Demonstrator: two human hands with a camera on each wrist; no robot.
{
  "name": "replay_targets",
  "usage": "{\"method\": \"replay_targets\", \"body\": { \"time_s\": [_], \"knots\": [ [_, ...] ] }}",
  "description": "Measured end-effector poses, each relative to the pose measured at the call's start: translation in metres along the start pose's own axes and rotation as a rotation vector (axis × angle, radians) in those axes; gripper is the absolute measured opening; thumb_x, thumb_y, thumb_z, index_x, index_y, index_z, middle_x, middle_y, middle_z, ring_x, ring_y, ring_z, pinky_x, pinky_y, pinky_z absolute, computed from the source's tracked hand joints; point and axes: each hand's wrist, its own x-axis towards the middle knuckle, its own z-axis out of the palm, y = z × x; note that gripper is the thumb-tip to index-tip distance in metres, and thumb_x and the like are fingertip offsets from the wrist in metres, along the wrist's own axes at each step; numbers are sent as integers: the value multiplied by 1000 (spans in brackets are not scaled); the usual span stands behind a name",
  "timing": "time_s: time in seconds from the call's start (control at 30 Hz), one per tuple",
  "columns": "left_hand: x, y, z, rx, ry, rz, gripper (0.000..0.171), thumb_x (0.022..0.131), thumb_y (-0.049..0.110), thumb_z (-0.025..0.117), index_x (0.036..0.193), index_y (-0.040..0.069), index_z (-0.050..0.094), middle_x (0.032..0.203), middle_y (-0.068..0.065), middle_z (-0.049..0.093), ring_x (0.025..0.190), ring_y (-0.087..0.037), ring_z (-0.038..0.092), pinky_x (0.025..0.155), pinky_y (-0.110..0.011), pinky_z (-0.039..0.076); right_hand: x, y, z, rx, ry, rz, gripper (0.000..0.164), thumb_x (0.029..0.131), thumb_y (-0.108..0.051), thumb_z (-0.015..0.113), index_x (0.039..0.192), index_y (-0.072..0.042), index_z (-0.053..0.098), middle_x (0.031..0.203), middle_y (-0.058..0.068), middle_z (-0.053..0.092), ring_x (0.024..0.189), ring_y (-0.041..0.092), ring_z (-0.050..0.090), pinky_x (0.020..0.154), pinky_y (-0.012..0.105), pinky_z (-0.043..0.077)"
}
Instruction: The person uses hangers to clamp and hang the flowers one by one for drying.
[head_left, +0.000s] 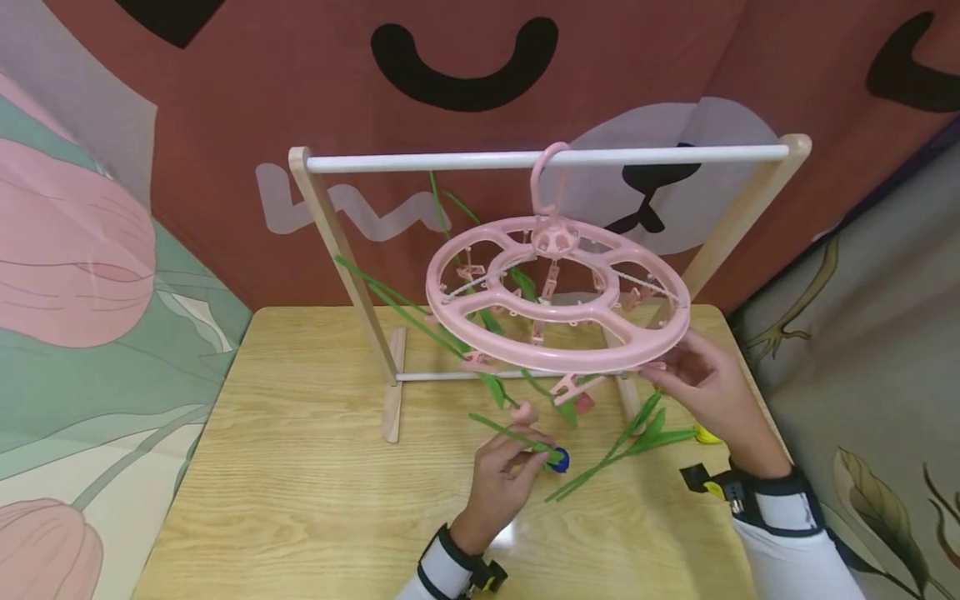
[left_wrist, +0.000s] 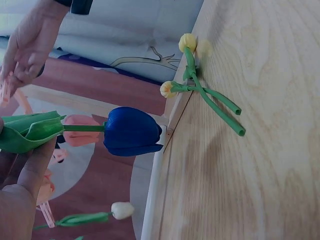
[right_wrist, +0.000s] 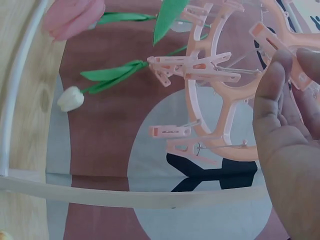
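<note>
My left hand (head_left: 501,487) holds a blue tulip (left_wrist: 132,131) by its green leaves and stem, low in front of the hanger; the bloom is in full view in the left wrist view. At the right side of the round pink clip hanger (head_left: 558,358), my right hand (head_left: 708,392) pinches a pink clothespin (right_wrist: 270,42) just under the rim; fingers partly cover it. A white tulip (right_wrist: 70,99) hangs bloom-down from another clothespin. A pink tulip (right_wrist: 74,18) hangs nearby, its upper stem out of view there.
The hanger hooks over the white bar (head_left: 435,162) of a wooden stand (head_left: 352,308). Two yellow tulips (left_wrist: 188,43) lie on the wooden table (head_left: 285,500), to the right. More empty clothespins (right_wrist: 170,131) dangle from the ring. A printed curtain (head_left: 465,133) hangs close behind.
</note>
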Motion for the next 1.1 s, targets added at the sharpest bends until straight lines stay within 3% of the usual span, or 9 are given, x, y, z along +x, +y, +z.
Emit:
{"method": "replay_targets", "body": {
  "time_s": [0.1,0.37,0.57,0.63,0.73,0.83,1.1],
  "knots": [
    [-5,-6,-1,0,10,-2,31,76,-31,68,99,-11,68,96,-27,70,87,-36,73,71,-29,66,-8,-2,3,7,-8,-9,57,86,26,64,139,8,54,113,1,70,99,8,70,83,16,62],
    [-18,-21,-5,-6,22,-47,27,82,-24,70,104,-7,70,101,-24,71,90,-33,73,72,-31,67,-20,-9,19,-9,-10,-77,43,76,30,71,114,14,60,96,6,67,85,10,66,74,17,61],
    [-15,-15,-6,26,34,-57,25,83,-23,69,102,-7,70,100,-22,71,89,-31,74,69,-37,67,-26,-18,37,-195,3,-138,50,66,30,78,109,8,64,87,8,65,79,6,63,68,14,58],
    [-13,-12,-6,25,35,-56,24,83,-24,69,101,-8,69,99,-23,71,88,-33,73,69,-38,67,-27,-21,43,-281,16,-165,43,71,17,85,108,4,66,85,5,66,79,5,62,68,13,56],
    [-12,-11,-6,30,39,-55,24,83,-24,68,101,-8,69,99,-25,70,87,-36,73,71,-35,67,-26,-23,52,-380,32,-238,31,85,-17,85,105,-1,68,83,-1,66,77,4,61,69,11,53],
    [-13,-16,-6,48,40,-51,22,85,-21,69,102,-8,70,102,-25,71,90,-37,73,74,-31,66,-24,-23,61,-466,47,-304,41,91,-43,75,100,-4,69,81,-4,66,76,4,60,70,10,51],
    [-5,-16,-3,53,45,-55,19,89,-13,71,106,-5,71,103,-20,72,92,-30,74,74,-28,66,-18,-22,83,-501,86,-345,40,91,-47,71,94,-7,73,79,-4,69,71,6,62,62,9,51]
  ]
}}
